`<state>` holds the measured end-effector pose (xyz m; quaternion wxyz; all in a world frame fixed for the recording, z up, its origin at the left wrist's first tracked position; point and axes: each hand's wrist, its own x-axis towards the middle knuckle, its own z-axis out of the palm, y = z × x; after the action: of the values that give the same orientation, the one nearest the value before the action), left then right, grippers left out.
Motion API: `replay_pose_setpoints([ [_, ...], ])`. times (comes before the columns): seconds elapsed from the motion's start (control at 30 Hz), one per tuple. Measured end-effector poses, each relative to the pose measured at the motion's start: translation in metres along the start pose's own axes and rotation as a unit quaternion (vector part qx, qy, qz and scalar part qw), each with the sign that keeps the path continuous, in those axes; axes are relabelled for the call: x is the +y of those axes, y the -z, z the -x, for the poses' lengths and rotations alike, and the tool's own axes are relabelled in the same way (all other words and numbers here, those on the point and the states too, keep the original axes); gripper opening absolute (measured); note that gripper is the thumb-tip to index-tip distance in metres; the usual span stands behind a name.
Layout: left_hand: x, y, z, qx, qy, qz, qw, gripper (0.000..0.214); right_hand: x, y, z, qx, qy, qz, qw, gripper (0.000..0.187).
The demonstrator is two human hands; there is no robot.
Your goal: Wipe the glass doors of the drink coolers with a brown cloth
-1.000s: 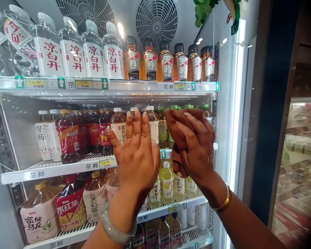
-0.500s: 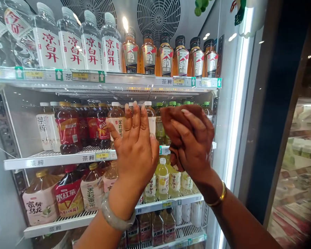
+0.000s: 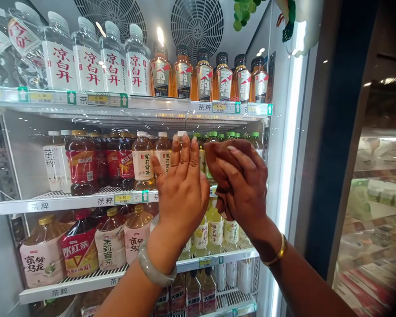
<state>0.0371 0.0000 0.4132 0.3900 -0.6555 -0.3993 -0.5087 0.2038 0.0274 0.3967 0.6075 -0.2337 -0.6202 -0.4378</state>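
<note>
My left hand (image 3: 182, 187) lies flat with its fingers straight and together against the glass door (image 3: 26, 141) of a drinks fridge, level with the middle shelf. Right beside it, my right hand (image 3: 246, 187) presses a brown cloth (image 3: 219, 155) against the same glass, its fingers spread over the cloth. A grey bangle circles my left wrist and a gold one my right. Behind the hands stand tea bottles (image 3: 142, 160) on the middle shelf.
The top shelf holds water bottles (image 3: 87, 59) and amber drink bottles (image 3: 203, 77). Large tea bottles (image 3: 77, 248) fill the lower shelf. The lit door frame (image 3: 288, 176) runs down the right. A second display case (image 3: 379, 211) stands at the far right.
My left hand has slid a little to the right along the glass, closer to the cloth. The right hand and cloth have stayed almost in place. The view shifted slightly.
</note>
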Motion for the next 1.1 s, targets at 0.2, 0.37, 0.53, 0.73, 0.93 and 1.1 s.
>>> replay_pose_setpoints([
  [0.2,0.015,-0.010,-0.005,0.001,-0.022,-0.004,1.000,0.070,0.006,-0.009,-0.026,0.031,-0.019,-0.005,0.999,0.043],
  [0.37,0.018,-0.013,0.001,-0.003,-0.030,-0.016,0.999,0.071,0.005,0.005,0.007,-0.013,0.010,-0.022,1.000,0.043],
  [0.53,0.029,-0.022,0.000,0.014,-0.021,-0.016,1.000,0.066,0.035,0.011,0.004,0.019,-0.009,0.002,1.000,0.044],
  [0.73,0.041,-0.029,-0.007,0.015,-0.018,-0.010,1.000,0.069,0.034,-0.001,-0.019,0.049,-0.006,-0.006,0.999,0.042],
  [0.93,0.053,-0.035,-0.006,0.007,-0.041,-0.011,0.999,0.073,0.049,0.022,0.015,-0.006,0.013,-0.007,1.000,0.045],
  [1.1,0.069,-0.044,-0.011,-0.001,-0.034,-0.003,0.999,0.071,0.079,0.024,-0.002,0.041,-0.029,0.030,0.998,0.045],
])
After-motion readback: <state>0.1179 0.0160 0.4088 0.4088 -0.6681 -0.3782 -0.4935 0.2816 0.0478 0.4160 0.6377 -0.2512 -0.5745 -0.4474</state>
